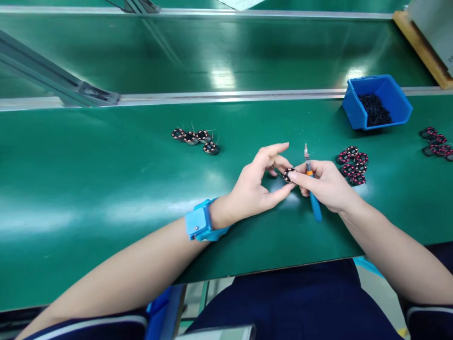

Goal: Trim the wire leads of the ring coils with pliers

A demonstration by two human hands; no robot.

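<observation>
A small round wire-wound coil (289, 175) with a dark body and copper-coloured segments around its rim is between my two hands. My left hand (264, 182) has its thumb and a middle finger at the coil's edges, with the index finger stretched away. My right hand (327, 184) presses its thumb on the coil and also keeps a pair of small pliers (314, 204) with blue and orange handles between its fingers. The pliers' metal tip points away from me. The fingers behind the coil are partly hidden.
Several similar coils (190, 137) with thin wire ends lie left of centre. More coils (354, 168) sit right of my right hand, others (439, 141) at the far right. A blue bin (356, 109) of small black pieces stands behind, near a metal rail (226, 97).
</observation>
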